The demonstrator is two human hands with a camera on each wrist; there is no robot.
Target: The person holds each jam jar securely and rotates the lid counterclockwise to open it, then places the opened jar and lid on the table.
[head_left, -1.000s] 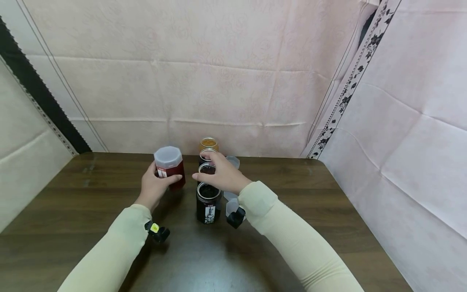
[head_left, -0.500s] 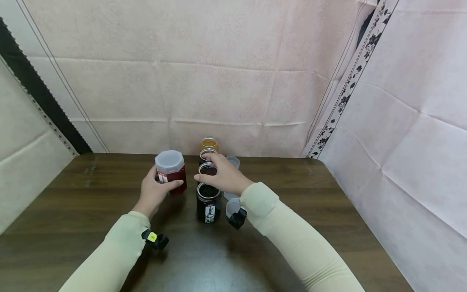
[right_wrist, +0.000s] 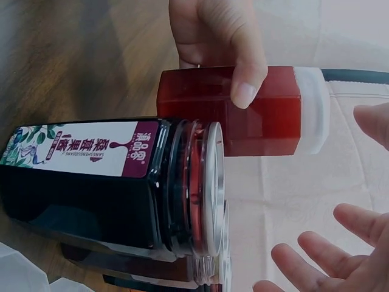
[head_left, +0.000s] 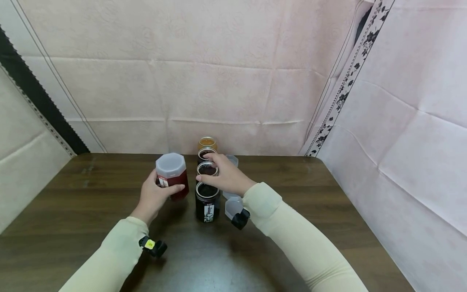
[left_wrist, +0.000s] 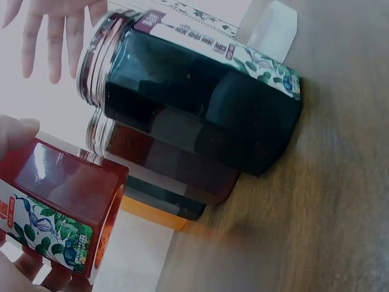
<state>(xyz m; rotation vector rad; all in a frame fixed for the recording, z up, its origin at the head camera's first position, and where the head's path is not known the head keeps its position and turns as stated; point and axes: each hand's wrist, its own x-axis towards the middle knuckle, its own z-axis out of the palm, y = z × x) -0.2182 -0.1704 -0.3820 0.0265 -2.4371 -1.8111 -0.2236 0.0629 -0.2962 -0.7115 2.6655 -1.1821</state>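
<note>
In the head view, my left hand (head_left: 151,198) grips a jar of red jam (head_left: 178,179) topped with a frosted white lid (head_left: 170,164). The jar is held upright, left of a row of jars without lids. My right hand (head_left: 228,176) hovers over that row, fingers spread and relaxed, holding nothing. Nearest me in the row stands a labelled dark jam jar (head_left: 204,205), its silver rim exposed. The right wrist view shows the left thumb (right_wrist: 246,91) across the red jar, beside the dark jar's mouth.
Behind the front jar stand more dark jars (head_left: 207,169), with an amber jar (head_left: 207,142) at the far end by the cloth backdrop (head_left: 237,93). Several frosted lids (head_left: 233,206) lie right of the row on the brown wooden table (head_left: 310,215).
My left hand has brought the red jam jar slightly nearer to me, lower in the view and a little to the right. My right hand has barely shifted above the row.
</note>
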